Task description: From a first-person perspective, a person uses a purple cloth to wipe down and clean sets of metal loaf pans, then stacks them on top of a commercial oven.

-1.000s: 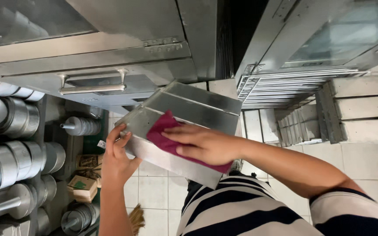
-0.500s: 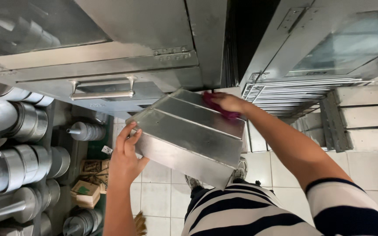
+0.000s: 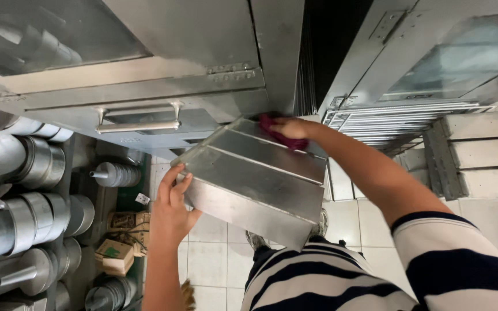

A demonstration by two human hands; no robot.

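Between both hands tilts a shiny rectangular ribbed metal tray [image 3: 255,178].

Light falls evenly and fairly bright from above, washing the tray [image 3: 260,178] in soft grey sheen, with pale glare on the glass door [image 3: 451,63]. The gap [image 3: 335,46] between the cabinets stays black. Edges bend with wide-lens distortion, and the tins [image 3: 24,213] look slightly soft.
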